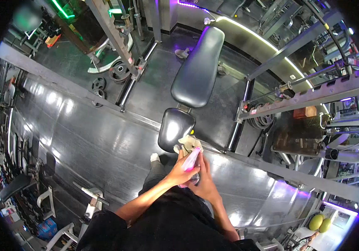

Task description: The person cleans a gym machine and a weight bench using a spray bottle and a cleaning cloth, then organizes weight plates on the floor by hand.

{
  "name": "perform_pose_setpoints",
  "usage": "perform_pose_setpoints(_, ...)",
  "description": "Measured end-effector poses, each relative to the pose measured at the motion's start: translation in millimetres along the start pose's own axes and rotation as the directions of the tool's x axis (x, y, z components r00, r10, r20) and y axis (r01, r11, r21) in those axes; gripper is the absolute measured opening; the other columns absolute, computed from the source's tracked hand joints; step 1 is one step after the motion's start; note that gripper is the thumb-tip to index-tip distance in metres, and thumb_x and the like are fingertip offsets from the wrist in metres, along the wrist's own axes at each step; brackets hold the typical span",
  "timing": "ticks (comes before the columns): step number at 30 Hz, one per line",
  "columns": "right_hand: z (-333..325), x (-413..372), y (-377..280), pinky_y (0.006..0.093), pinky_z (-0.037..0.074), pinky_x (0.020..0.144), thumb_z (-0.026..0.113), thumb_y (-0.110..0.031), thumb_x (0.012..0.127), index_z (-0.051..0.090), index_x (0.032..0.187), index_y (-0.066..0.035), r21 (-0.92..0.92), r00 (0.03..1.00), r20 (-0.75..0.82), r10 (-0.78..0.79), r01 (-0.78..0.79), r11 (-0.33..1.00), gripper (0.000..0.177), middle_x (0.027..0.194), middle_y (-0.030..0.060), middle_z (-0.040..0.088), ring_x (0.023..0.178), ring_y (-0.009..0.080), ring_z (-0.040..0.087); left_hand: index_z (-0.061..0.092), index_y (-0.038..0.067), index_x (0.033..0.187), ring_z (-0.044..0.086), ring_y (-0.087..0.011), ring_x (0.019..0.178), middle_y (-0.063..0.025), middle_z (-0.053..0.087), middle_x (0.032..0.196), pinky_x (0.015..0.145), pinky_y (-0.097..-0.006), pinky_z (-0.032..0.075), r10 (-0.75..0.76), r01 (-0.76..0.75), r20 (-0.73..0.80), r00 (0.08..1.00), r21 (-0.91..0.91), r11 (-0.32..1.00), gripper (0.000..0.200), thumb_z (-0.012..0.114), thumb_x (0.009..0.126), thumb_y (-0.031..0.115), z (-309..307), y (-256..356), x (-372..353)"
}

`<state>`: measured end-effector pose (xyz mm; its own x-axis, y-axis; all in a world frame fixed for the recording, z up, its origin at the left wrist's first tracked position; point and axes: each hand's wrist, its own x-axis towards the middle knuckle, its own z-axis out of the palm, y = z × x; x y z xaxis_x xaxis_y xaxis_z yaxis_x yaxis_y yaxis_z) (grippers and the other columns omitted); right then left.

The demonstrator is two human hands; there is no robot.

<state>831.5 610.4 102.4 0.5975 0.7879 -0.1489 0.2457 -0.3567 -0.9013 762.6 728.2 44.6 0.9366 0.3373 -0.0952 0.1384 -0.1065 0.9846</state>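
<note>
In front of my body, both hands are close together around a pink and clear bottle [191, 161]. My left hand [180, 170] is closed on its left side, with the thumb across it. My right hand [206, 184] wraps the bottle's right side and lower part. A crumpled cream cloth [191, 143] shows just beyond my fingertips; which fingers pinch it I cannot make out. Right past the cloth is the black padded seat [177, 127] of a weight bench, with its long backrest [199, 69] reaching away from me.
Rack uprights [119, 37] stand left of the bench, and a notched rack beam [309, 98] runs on the right. Weight plates [120, 71] hang low at the left; more plates [262, 121] are at the right. A frame bar [140, 119] crosses the floor. Behind left is a machine handle [91, 194].
</note>
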Motion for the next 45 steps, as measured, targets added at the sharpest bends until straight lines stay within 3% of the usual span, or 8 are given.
perform_pose_setpoints(13,136,-12,33,0.0371,0.043,0.094,0.063,-0.006,0.068,0.048,0.126,-0.002,0.292,0.894,-0.226,0.387,-0.317,0.902,0.059,0.123,0.0199,0.053,0.113,0.0298,0.054,0.022,0.009,0.144,0.04,-0.0198,0.123,-0.011,0.033,0.136,0.101,-0.0325,0.037,-0.306,0.412,0.278,0.91,-0.543,0.732,0.078,0.064,0.079,-0.001,-63,-72,-71)
perform_pose_setpoints(19,162,3,82,0.0329,0.044,0.09,0.054,-0.002,0.067,0.05,0.118,0.0,0.621,0.8,-0.348,0.489,-0.194,0.759,0.051,0.116,0.0177,0.058,0.102,0.0253,0.06,0.05,0.009,0.123,0.061,-0.014,0.088,-0.0038,0.06,0.103,0.068,-0.0252,0.051,-0.539,0.233,-0.145,0.83,-0.788,0.57,0.03,0.048,0.095,0.021,-78,-171,-64)
perform_pose_setpoints(21,157,21,102,0.0353,0.046,0.086,0.054,-0.004,0.07,0.054,0.108,-0.001,0.59,0.771,-0.41,0.487,-0.183,0.786,0.039,0.111,0.017,0.059,0.097,0.0282,0.061,0.052,0.013,0.11,0.059,-0.0127,0.069,-0.0022,0.061,0.092,0.048,-0.0241,0.045,-0.68,0.256,-0.201,0.705,-0.823,0.508,0.021,0.044,0.097,0.027,-91,-196,-50)
perform_pose_setpoints(23,154,36,150,0.037,0.047,0.082,0.056,-0.006,0.073,0.057,0.101,0.0,0.012,0.889,-0.425,0.17,-0.182,0.983,0.029,0.102,0.016,0.06,0.091,0.0322,0.062,0.052,0.016,0.102,0.058,-0.0126,0.069,-0.0006,0.06,0.086,0.048,-0.0254,0.042,-0.777,0.266,-0.179,0.604,-0.873,0.408,0.021,0.046,0.094,0.035,-106,-229,-47)
perform_pose_setpoints(25,157,56,178,0.0378,0.048,0.079,0.056,-0.007,0.073,0.058,0.098,-0.001,0.049,0.899,-0.394,0.193,-0.189,0.981,0.025,0.097,0.0161,0.06,0.087,0.0336,0.062,0.046,0.023,0.106,0.057,-0.0149,0.072,0.0004,0.058,0.09,0.052,-0.0294,0.042,-0.742,0.349,0.046,0.669,-0.9,0.26,0.027,0.054,0.088,0.042,-130,-303,-66)
perform_pose_setpoints(27,159,73,210,0.0385,0.048,0.076,0.057,-0.007,0.074,0.059,0.095,-0.001,0.078,0.909,-0.36,0.21,-0.195,0.978,0.021,0.092,0.0162,0.06,0.084,0.0351,0.061,0.043,0.025,0.115,0.055,-0.016,0.09,0.0017,0.053,0.109,0.066,-0.0357,0.045,-0.904,0.479,-0.165,0.394,-0.803,0.355,0.04,0.049,0.087,0.053,-130,-284,-53)
perform_pose_setpoints(35,181,122,292,0.0425,0.048,0.065,0.064,-0.025,0.079,0.061,0.083,-0.005,0.112,0.921,-0.185,0.342,-0.326,0.939,0.02,0.073,0.0174,0.063,0.074,0.0362,0.063,0.043,0.028,0.129,0.036,-0.0164,0.121,0.0033,0.046,0.131,0.094,-0.0454,0.026,-0.882,0.597,-0.014,0.471,-0.731,0.331,0.055,0.049,0.085,0.06,-140,-321,-52)
perform_pose_setpoints(45,202,136,326,0.0441,0.048,0.067,0.064,-0.031,0.077,0.065,0.083,-0.005,0.056,0.835,-0.274,0.477,-0.481,0.875,0.026,0.073,0.0215,0.063,0.076,0.0403,0.062,0.049,0.016,0.121,0.053,-0.0226,0.11,-0.0058,0.055,0.119,0.089,-0.0441,0.045,-0.805,0.339,-0.025,0.592,-0.899,0.277,0.043,0.04,0.092,0.047,-82,-382,-25)
